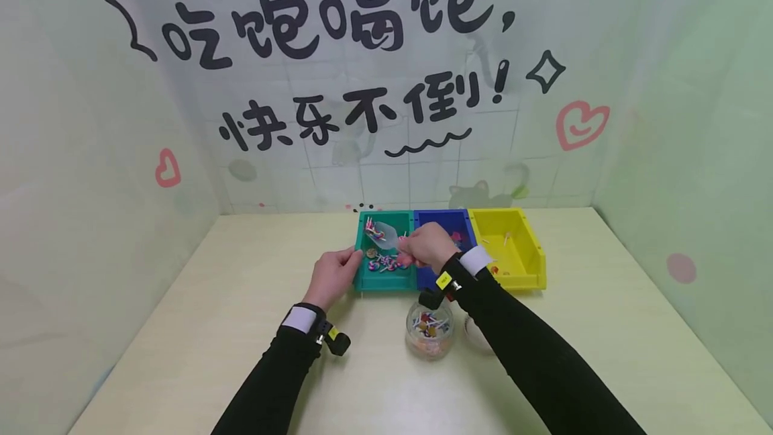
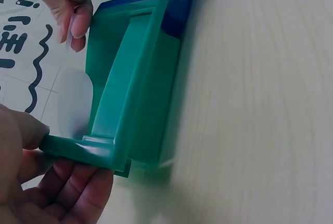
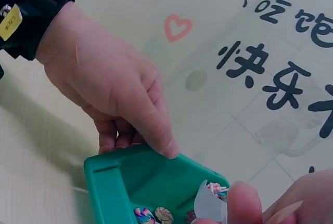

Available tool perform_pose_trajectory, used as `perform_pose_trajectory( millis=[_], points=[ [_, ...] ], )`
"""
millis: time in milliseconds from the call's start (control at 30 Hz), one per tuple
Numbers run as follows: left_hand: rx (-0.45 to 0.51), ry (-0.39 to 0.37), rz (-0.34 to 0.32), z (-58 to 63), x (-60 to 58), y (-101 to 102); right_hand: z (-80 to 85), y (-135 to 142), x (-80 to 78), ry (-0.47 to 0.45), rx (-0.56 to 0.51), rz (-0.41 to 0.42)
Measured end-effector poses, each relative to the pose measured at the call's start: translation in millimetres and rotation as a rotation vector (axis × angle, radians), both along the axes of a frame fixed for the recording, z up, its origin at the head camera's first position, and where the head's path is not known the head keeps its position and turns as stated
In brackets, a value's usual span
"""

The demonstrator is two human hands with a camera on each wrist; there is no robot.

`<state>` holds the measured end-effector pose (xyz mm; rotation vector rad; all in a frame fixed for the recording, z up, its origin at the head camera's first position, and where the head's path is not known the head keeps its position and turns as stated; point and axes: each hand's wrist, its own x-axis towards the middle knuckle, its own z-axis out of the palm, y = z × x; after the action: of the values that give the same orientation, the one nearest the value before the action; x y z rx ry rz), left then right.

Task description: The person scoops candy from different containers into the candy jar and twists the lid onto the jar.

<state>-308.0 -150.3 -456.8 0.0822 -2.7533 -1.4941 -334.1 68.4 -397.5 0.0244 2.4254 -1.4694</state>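
Note:
My left hand (image 1: 332, 276) grips the left wall of the green bin (image 2: 132, 78), thumb over the rim and fingers outside. Over that bin, my right hand (image 1: 431, 246) pinches the handle of a translucent scoop (image 2: 75, 99). Small swirl-patterned lollipops (image 1: 375, 230) lie in the scoop's bowl at the back left of the bin. More colourful lollipops (image 1: 382, 262) are spread across the bin floor, with a brown swirl piece (image 3: 164, 214) beside them.
A blue bin (image 1: 425, 279) adjoins the green one, partly behind my right hand. To its right is a yellow bin (image 1: 531, 247) with a few small pieces. A glass jar (image 1: 429, 344) of lollipops stands in front; a round pale object (image 1: 474, 334) is half hidden by my right sleeve.

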Motion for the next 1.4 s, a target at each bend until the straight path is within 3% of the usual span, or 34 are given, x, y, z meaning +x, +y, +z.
perform_pose_trajectory(
  millis=[433,667,1000,1400],
  points=[
    [0.01,0.017,0.016,-3.8,1.9,1,-2.8,41,22.9,-0.008,-0.144,0.017],
    [0.023,0.016,0.027,-5.0,3.8,2,6.0,57,33.3,0.043,-0.158,0.01],
    [0.032,0.018,0.046,-5.3,5.7,2,15.8,80,40.0,0.044,-0.203,-0.015],
    [0.062,0.135,0.129,11.2,15.4,-6,29.4,108,47.6,0.089,-0.274,-0.029]
  ],
)
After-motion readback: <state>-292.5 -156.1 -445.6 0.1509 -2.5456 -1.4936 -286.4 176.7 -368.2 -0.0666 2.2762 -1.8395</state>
